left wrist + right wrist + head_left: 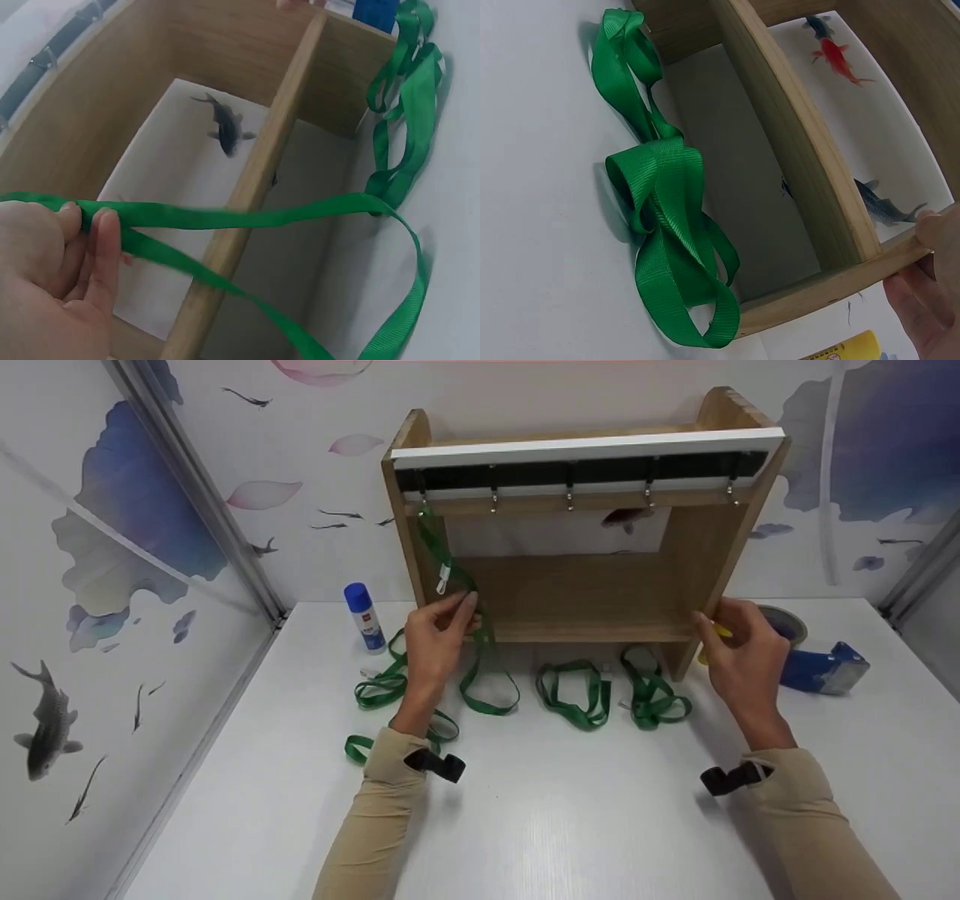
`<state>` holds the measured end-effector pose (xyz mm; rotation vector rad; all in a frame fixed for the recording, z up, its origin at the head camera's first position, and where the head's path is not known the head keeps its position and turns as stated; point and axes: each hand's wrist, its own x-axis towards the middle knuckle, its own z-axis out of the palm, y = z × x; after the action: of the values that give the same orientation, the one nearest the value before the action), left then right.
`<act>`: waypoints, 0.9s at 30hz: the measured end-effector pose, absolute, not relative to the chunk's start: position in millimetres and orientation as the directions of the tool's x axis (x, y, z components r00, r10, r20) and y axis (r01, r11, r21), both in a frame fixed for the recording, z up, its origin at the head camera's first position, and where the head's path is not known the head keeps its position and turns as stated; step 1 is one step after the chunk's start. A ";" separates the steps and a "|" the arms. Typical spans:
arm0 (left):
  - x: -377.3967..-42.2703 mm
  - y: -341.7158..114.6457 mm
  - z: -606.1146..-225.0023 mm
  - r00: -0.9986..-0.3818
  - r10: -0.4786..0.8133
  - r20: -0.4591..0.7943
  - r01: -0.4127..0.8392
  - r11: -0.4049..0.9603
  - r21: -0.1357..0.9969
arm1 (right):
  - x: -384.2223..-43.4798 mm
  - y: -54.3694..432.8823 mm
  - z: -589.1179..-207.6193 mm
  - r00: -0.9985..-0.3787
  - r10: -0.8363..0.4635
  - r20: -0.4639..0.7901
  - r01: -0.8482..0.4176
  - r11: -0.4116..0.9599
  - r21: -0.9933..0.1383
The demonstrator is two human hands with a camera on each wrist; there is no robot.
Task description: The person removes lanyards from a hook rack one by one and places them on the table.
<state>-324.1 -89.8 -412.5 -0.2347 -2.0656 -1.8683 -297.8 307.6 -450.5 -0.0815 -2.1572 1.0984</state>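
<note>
A wooden shelf rack [577,600] stands on the white table, with a row of metal hooks [569,500] under its white front bar. From the leftmost hook hangs a green lanyard [429,534] with a small metal clip at its white end. My left hand [433,645] pinches the lanyard between thumb and fingers, its loop trailing down to the table. At the rack's right side panel, my right hand [746,660] holds the edge, thumb on the front and fingers behind. More green lanyards lie before the rack, including a coiled lanyard [574,695] and a bunched lanyard [667,225].
A blue-capped glue stick [365,619] stands left of the rack. Beyond my right hand are a blue box-like object [823,669], a roll of tape [784,624] and a partly hidden yellow tube [851,348]. Printed wall panels rise behind and at the left.
</note>
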 end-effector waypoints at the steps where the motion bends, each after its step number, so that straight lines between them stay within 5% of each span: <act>1: -324.1 -91.6 -411.2 -0.924 -0.124 0.361 0.346 0.131 0.929 | -297.8 307.6 -450.5 -0.751 0.351 0.559 -0.247 0.636 -0.731; 8: -322.2 -115.8 -394.4 -0.858 -0.248 0.450 0.370 0.310 0.876 | -297.7 308.6 -450.8 -0.746 0.346 0.569 -0.260 0.635 -0.727; 17: -298.2 -138.2 -353.3 -0.639 -0.240 0.731 0.528 0.554 0.644 | -298.1 309.2 -450.5 -0.755 0.340 0.560 -0.260 0.629 -0.733; 27: -268.0 -114.0 -331.1 -0.692 -0.102 0.715 0.618 0.429 0.659 | -296.6 309.0 -450.2 -0.767 0.348 0.539 -0.233 0.632 -0.739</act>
<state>-268.0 -114.0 -331.1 -0.4348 -1.9830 -1.3109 -296.6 309.0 -450.2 -0.0887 -2.1791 1.1140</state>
